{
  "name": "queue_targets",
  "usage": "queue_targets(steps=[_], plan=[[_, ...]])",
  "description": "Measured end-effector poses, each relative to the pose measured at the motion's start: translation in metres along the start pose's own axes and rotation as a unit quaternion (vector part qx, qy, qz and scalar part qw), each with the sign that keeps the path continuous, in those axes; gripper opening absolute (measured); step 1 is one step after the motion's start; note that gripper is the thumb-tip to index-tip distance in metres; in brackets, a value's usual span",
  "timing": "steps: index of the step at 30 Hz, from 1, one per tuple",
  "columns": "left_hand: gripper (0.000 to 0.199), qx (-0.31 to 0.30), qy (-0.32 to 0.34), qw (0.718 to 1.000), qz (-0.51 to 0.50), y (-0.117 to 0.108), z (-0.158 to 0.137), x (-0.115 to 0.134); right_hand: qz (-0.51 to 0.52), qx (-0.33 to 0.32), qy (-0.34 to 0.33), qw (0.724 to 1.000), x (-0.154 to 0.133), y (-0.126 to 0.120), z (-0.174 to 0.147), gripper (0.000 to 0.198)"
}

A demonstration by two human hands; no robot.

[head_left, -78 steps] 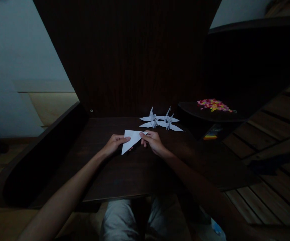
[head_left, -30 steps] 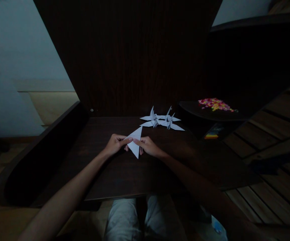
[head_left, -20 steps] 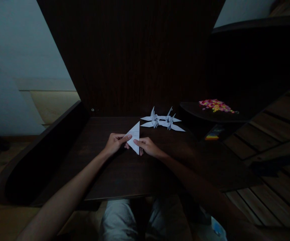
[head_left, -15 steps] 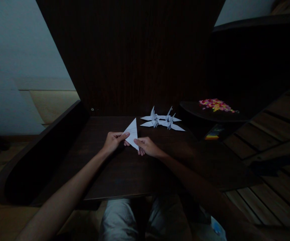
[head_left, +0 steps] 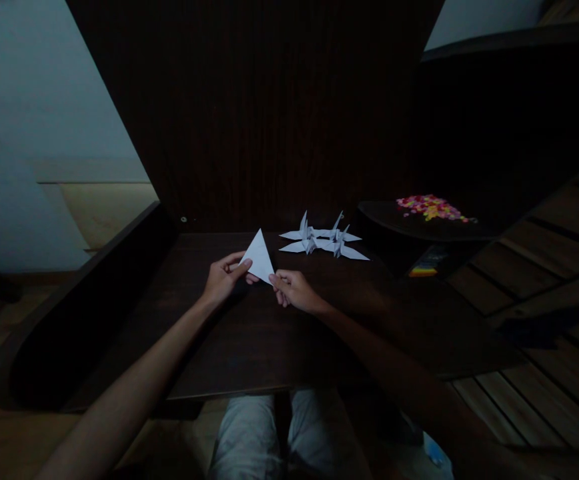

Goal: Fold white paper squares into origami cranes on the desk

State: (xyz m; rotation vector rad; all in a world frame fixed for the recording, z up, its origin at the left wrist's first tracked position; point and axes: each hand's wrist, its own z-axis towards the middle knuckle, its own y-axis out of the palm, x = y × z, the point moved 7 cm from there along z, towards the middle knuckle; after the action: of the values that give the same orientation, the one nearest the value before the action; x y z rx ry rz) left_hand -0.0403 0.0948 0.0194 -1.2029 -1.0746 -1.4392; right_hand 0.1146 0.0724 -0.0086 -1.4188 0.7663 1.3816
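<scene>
A white sheet of paper folded into a triangle (head_left: 259, 257) is held up between my two hands, its tip pointing away from me. My left hand (head_left: 227, 277) pinches its left corner, thumb on top and fingers beneath. At the lower right corner, my right hand (head_left: 292, 290) grips the paper between thumb and curled fingers. Just beyond and to the right, several white paper cranes (head_left: 312, 241) stand close together with wings spread on the dark wooden desk (head_left: 229, 360).
On a small raised shelf (head_left: 384, 217) at the right lies a pile of pink, red and yellow bits (head_left: 432, 208). A small item with a yellow-red edge (head_left: 423, 270) sits below it. A dark side panel (head_left: 79, 300) bounds the desk's left, and slatted wood (head_left: 544, 387) is at the right.
The folded paper has turned a little counter-clockwise, its tip now further left. My right thumb has shifted to the paper's lower right corner. The cranes stay put.
</scene>
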Motion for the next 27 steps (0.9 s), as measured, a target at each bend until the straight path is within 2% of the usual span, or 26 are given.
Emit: queue_targets(steps=[3, 6, 15, 19, 21, 24, 27], plan=[[0.071, 0.007, 0.011, 1.0, -0.011, -0.001, 0.001, -0.001, 0.054, -0.009, 0.014, 0.998, -0.001, 0.0, 0.002, 0.045], [0.068, -0.012, 0.009, 1.0, -0.009, 0.001, 0.001, -0.002, 0.102, -0.007, 0.015, 0.995, -0.002, -0.001, 0.004, 0.045], [0.055, -0.121, -0.048, 0.99, -0.062, 0.016, -0.005, -0.01, 0.18, 0.031, -0.006, 0.983, 0.0, -0.009, 0.005, 0.046], [0.05, -0.151, -0.077, 0.983, -0.071, 0.021, -0.008, -0.011, 0.189, 0.09, -0.008, 0.978, 0.004, -0.016, 0.007, 0.057], [0.049, -0.167, -0.083, 0.98, -0.063, 0.024, -0.01, -0.01, 0.179, 0.117, -0.013, 0.977, 0.005, -0.019, 0.007, 0.049], [0.048, -0.189, -0.083, 0.978, -0.036, 0.028, -0.012, -0.007, 0.149, 0.137, -0.011, 0.979, 0.006, -0.022, 0.007, 0.027], [0.046, -0.192, -0.083, 0.977, -0.027, 0.027, -0.013, -0.005, 0.13, 0.154, -0.012, 0.979, 0.004, -0.025, 0.006, 0.016]])
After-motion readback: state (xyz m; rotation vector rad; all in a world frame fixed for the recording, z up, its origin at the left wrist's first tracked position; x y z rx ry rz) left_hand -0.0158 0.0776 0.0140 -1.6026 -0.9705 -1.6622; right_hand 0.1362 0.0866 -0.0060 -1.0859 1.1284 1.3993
